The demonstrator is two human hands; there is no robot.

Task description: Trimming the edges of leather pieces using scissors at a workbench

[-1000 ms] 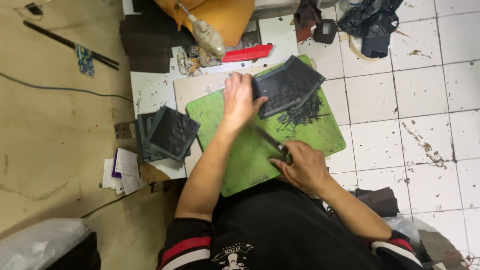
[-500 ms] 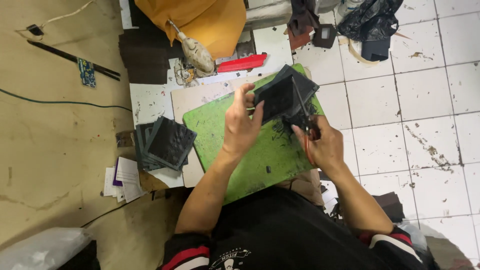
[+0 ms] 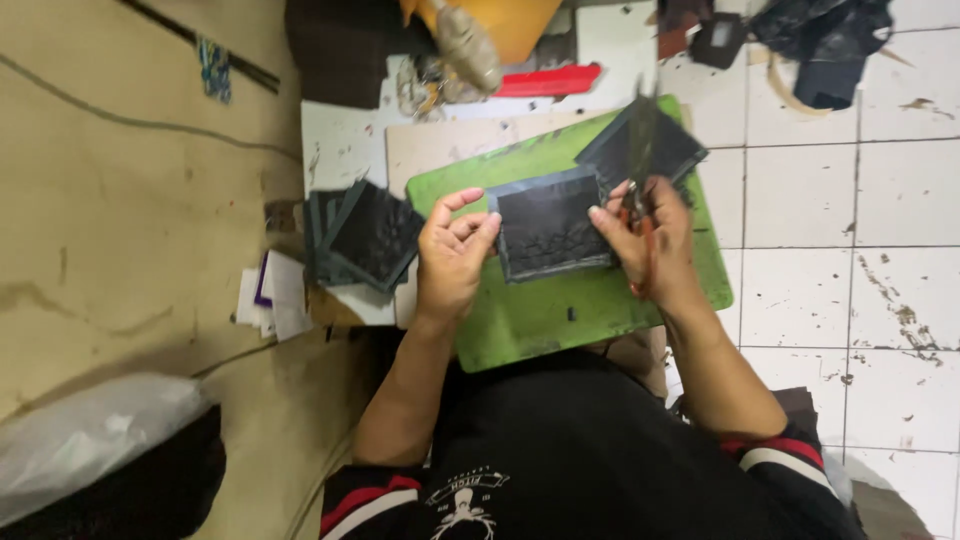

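A dark textured square piece is held up over the green cutting mat. My left hand grips its left edge between thumb and fingers. My right hand holds the piece's right edge and also carries a pair of scissors with blades pointing away from me. More dark square pieces lie on the mat's far right corner, behind the scissors.
A stack of dark square pieces lies left of the mat. A red flat tool and an orange object sit at the far side. White paper scraps lie by the mat. Black bags rest on the tiled floor.
My left hand lifted one dark piece off the far stack and drew it toward me. My right hand with the scissors rose from the mat's near edge to the piece's right edge.
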